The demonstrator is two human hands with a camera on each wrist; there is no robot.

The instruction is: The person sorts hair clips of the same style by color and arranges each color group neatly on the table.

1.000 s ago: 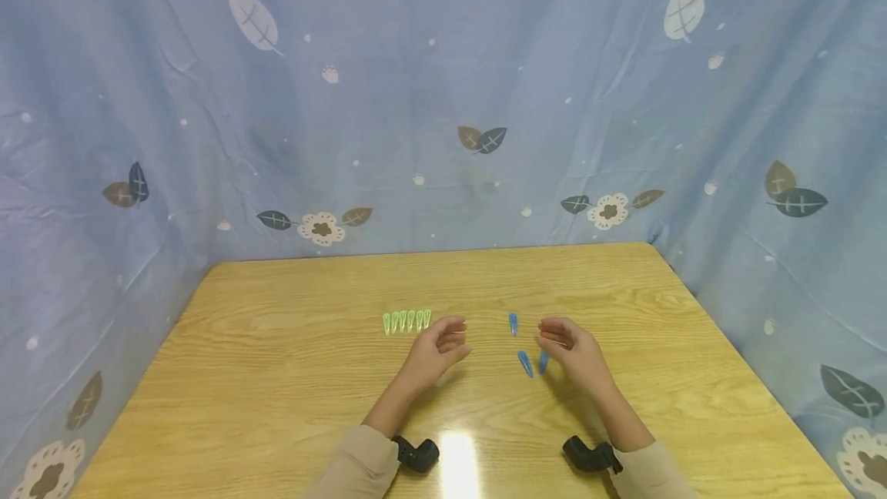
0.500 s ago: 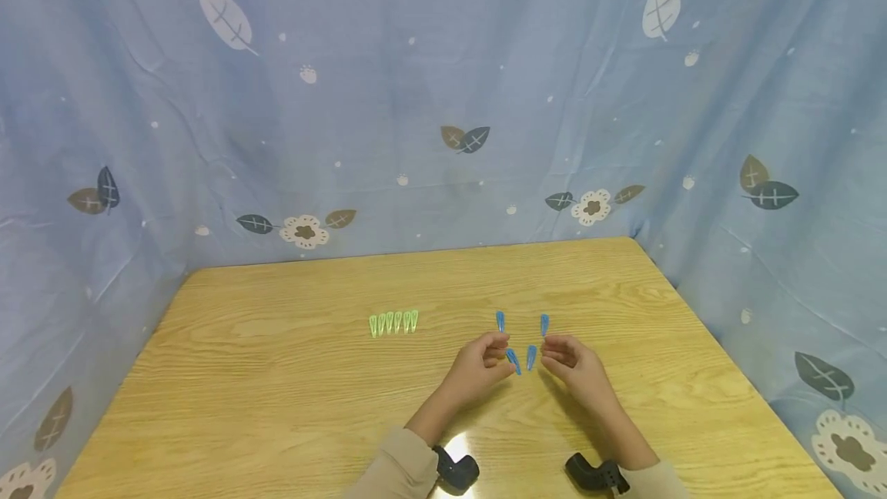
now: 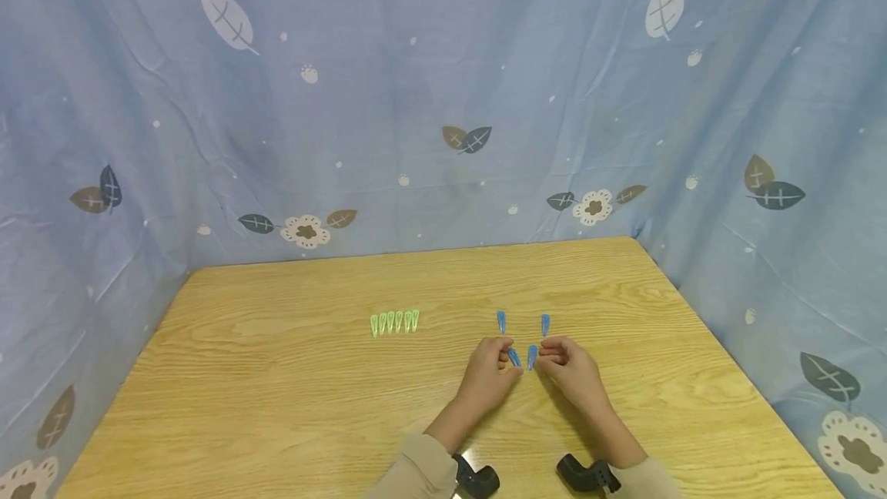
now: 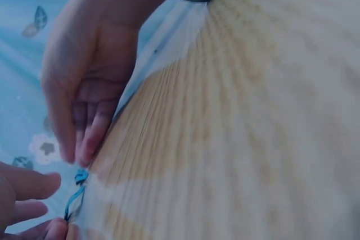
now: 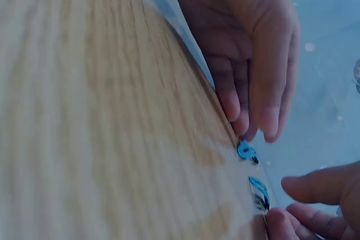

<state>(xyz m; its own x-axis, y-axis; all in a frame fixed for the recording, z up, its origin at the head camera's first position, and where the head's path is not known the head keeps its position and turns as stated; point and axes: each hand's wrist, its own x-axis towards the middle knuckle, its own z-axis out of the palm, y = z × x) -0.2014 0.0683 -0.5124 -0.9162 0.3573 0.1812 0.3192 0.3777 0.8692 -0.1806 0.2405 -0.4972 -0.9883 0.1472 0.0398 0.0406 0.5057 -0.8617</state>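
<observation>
Several blue snap hair clips lie on the wooden table. My left hand (image 3: 489, 374) is around the near-left blue clip (image 3: 514, 358), thumb and index finger apart on either side of it. Beside the near-right blue clip (image 3: 532, 356) is my right hand (image 3: 577, 377), its fingertips close to the clip's right edge; contact is hard to tell. In the right wrist view a fingertip of the right hand (image 5: 326, 200) is by the end of a clip (image 5: 259, 192), with the thumb held away. The far-left clip (image 3: 501, 322) and far-right clip (image 3: 546, 324) lie beyond both hands.
Left of the blue clips, several light-green hair clips (image 3: 395, 322) lie in a neat row on the table (image 3: 277, 391). Patterned blue curtains (image 3: 388, 98) hang behind and at both sides. Each wrist carries a black camera mount (image 3: 478, 478).
My left hand has moved right, from near the green clips to the near-left blue clip. The right hand has left the far-right clip uncovered and stays by the near-right one. The view shifted slightly.
</observation>
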